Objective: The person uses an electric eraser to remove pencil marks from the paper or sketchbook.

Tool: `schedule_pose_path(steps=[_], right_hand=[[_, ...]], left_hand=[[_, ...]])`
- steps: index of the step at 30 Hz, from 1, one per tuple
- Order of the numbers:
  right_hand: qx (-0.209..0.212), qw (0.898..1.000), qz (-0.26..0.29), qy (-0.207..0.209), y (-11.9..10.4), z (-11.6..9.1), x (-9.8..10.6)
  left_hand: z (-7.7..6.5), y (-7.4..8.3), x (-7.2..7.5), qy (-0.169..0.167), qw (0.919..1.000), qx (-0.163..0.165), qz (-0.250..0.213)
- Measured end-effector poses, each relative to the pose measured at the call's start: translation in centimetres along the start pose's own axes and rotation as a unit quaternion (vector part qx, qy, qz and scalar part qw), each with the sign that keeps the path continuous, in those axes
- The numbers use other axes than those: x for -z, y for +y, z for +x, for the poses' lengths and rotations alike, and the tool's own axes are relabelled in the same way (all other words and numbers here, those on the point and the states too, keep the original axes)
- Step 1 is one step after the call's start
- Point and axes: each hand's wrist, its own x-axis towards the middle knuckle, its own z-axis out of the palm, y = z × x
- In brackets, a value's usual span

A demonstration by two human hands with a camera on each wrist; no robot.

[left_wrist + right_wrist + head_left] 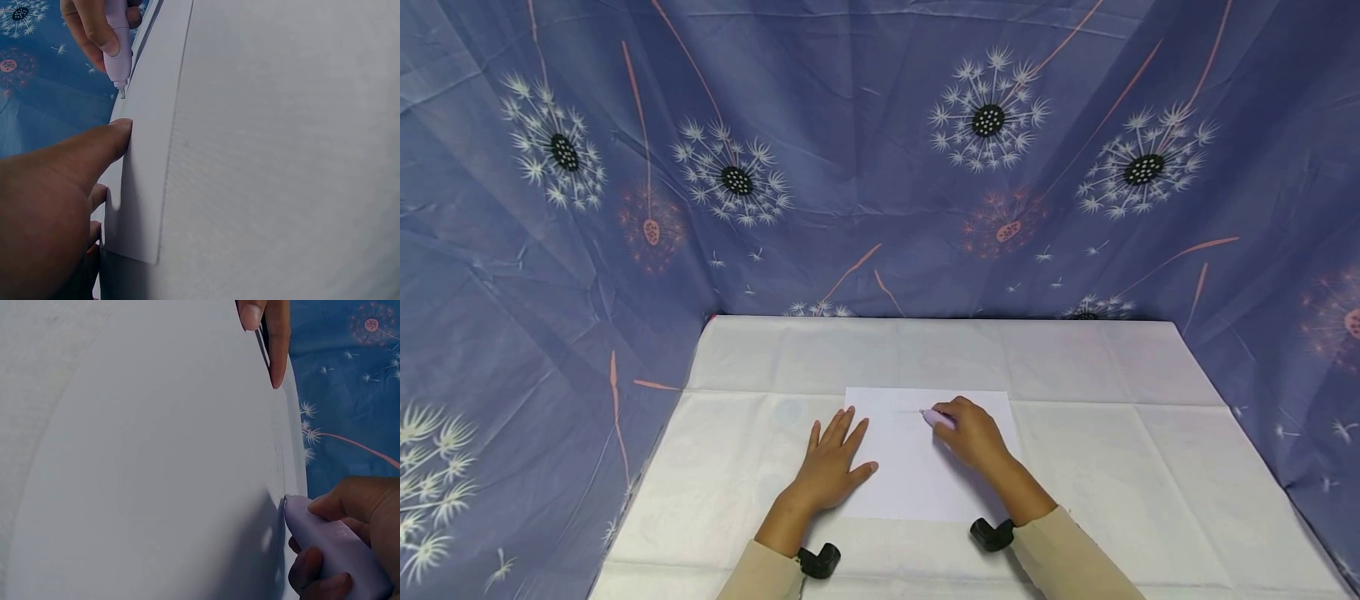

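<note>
A sheet of white paper (pixel 917 483) lies on the white-covered table. My left hand (pixel 829 468) rests on its left side with the fingers spread. In my right hand (pixel 976 437) I grip a lilac electric eraser (pixel 938 418), its narrow tip touching the paper near the far edge. The left wrist view shows the collar and thin tip of the eraser (pixel 119 59), close to my left thumb (pixel 112 140). Faint marks or crumbs (pixel 277 450) run along the paper in the right wrist view, between my left fingertips and the eraser (pixel 334 547).
The white table cover (pixel 1150 475) spreads around the paper, with fold creases. Blue cloth (pixel 865 150) with a dandelion print hangs behind and at both sides. Black wrist mounts (pixel 820 561) sit at both sleeves.
</note>
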Motion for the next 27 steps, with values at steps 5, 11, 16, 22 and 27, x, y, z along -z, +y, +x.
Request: schedule_pose_path(steps=[5,11,16,22,27], right_hand=[[-0.001,1.0,-0.005,-0.005,-0.03,0.03,-0.03],[-0.001,1.0,-0.002,-0.005,-0.02,0.01,0.04],[-0.002,1.0,-0.009,-0.001,-0.03,0.0,0.05],[-0.005,1.0,-0.006,-0.005,0.06,-0.08,0.1],[-0.004,1.0,-0.005,0.001,0.07,-0.08,0.14]], left_hand=[[-0.06,0.05,0.04,0.001,1.0,-0.002,0.0],[-0.02,0.35,0.42,-0.006,0.9999,0.005,0.009],[-0.06,0.02,-0.04,0.01,0.9999,-0.008,-0.005],[-0.11,0.05,-0.01,0.013,0.9998,-0.011,-0.01],[-0.04,0.32,0.3,-0.004,1.0,0.001,0.009]])
